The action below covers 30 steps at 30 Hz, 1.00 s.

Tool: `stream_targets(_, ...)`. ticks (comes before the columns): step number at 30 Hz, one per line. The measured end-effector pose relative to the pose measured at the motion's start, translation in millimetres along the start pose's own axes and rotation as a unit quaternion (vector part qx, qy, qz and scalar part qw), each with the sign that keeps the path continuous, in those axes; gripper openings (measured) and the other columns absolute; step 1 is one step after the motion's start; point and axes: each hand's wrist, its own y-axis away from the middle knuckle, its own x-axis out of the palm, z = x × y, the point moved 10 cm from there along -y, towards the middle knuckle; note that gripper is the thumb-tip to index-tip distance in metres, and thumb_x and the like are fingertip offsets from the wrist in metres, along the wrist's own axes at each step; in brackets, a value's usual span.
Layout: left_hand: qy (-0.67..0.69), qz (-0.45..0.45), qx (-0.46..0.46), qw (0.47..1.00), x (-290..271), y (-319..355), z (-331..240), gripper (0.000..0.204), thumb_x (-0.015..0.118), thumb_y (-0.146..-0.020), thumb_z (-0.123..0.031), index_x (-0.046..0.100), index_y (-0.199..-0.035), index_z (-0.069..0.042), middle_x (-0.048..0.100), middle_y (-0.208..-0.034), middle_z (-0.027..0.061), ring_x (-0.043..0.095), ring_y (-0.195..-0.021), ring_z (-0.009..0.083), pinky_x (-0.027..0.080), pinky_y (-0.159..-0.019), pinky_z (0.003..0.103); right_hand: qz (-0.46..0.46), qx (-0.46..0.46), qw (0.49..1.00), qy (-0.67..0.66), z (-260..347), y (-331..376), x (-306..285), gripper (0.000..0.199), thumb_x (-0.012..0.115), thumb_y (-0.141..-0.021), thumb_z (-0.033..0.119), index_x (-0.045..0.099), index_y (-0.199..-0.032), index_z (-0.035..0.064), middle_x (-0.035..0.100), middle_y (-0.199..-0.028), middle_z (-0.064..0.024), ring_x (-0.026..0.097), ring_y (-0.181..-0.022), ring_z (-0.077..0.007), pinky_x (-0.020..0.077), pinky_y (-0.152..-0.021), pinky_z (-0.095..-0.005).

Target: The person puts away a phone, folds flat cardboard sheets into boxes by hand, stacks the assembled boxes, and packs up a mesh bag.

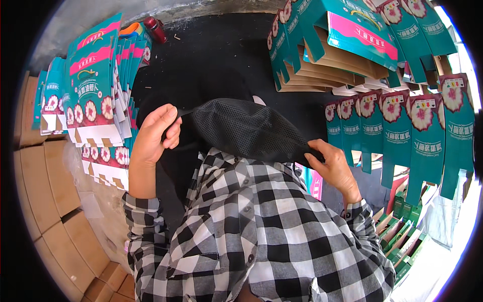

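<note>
A piece of black mesh fabric, wide in the middle and narrowing to both ends, is stretched across the front of my checked shirt. My left hand is closed on its thin, strap-like left end. At the lower right end, my right hand pinches the fabric between thumb and fingers. The cloth bulges between the two hands, its right end lower than its left. Behind it lies a dark surface.
Flat teal and pink cartons are stacked at left, near a red flask. More folded cartons stand at the far right, with a row of carton flaps below. Brown boxes line the left; green boxes sit lower right.
</note>
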Motion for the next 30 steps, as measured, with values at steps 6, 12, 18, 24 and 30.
stream_targets(6, -0.036, -0.003, -0.011, 0.999, -5.9, -3.9, -0.2, 0.025, 0.049, -0.094, -0.025, 0.047, -0.078, -0.006, 0.039, -0.054, -0.0025, 0.033, -0.040, 0.0051, 0.030, -0.041, 0.021, 0.009, 0.047, 0.999, 0.005, -18.9, 0.6, -0.7, 0.025, 0.062, -0.079, 0.012, 0.055, -0.101, 0.0031, 0.063, -0.084, -0.0169, 0.063, -0.076, -0.0334, 0.0494, -0.064, -0.0371)
stream_targets(12, -0.030, -0.037, 0.037, 0.998, -9.7, -7.7, -24.7, 0.022, 0.051, -0.093, -0.023, 0.049, -0.079, -0.006, 0.041, -0.056, -0.0028, 0.036, -0.041, 0.0055, 0.032, -0.042, 0.021, 0.020, -0.002, 1.000, -0.023, -23.7, -12.4, -4.1, 0.024, 0.057, -0.078, 0.003, 0.054, -0.102, -0.0009, 0.061, -0.079, -0.0176, 0.062, -0.071, -0.0267, 0.0466, -0.063, -0.0323)
stream_targets(18, -0.069, 0.005, 0.100, 0.993, -2.8, -2.3, -59.1, 0.014, 0.057, -0.088, -0.015, 0.047, -0.085, -0.006, 0.042, -0.059, -0.0015, 0.039, -0.043, 0.0058, 0.033, -0.043, 0.020, 0.087, 0.126, 0.966, -0.207, -55.5, -14.9, 11.1, 0.031, 0.051, -0.079, 0.003, 0.053, -0.110, 0.0019, 0.061, -0.082, -0.0090, 0.058, -0.072, -0.0159, 0.0458, -0.065, -0.0275)
stream_targets(24, -0.284, -0.047, 0.110, 0.951, 4.0, 14.5, -77.3, 0.016, 0.063, -0.083, -0.012, 0.048, -0.082, -0.005, 0.047, -0.065, -0.0026, 0.044, -0.053, 0.0042, 0.035, -0.050, 0.019, 0.201, 0.159, 0.885, -0.388, -47.2, -9.8, 31.5, 0.048, 0.047, -0.081, 0.003, 0.042, -0.129, 0.0045, 0.053, -0.083, 0.0007, 0.047, -0.078, -0.0061, 0.0377, -0.072, -0.0199)
stream_targets(30, -0.585, -0.150, 0.237, 0.761, 41.1, 37.2, -129.6, 0.023, 0.069, -0.076, -0.016, 0.051, -0.081, -0.003, 0.055, -0.072, 0.0083, 0.054, -0.063, 0.0214, 0.042, -0.059, 0.031, 0.188, 0.023, 0.963, -0.190, -11.7, -20.5, 18.5, 0.054, 0.050, -0.079, 0.005, 0.039, -0.132, 0.0053, 0.062, -0.082, -0.0092, 0.055, -0.069, -0.0128, 0.0429, -0.061, -0.0278)
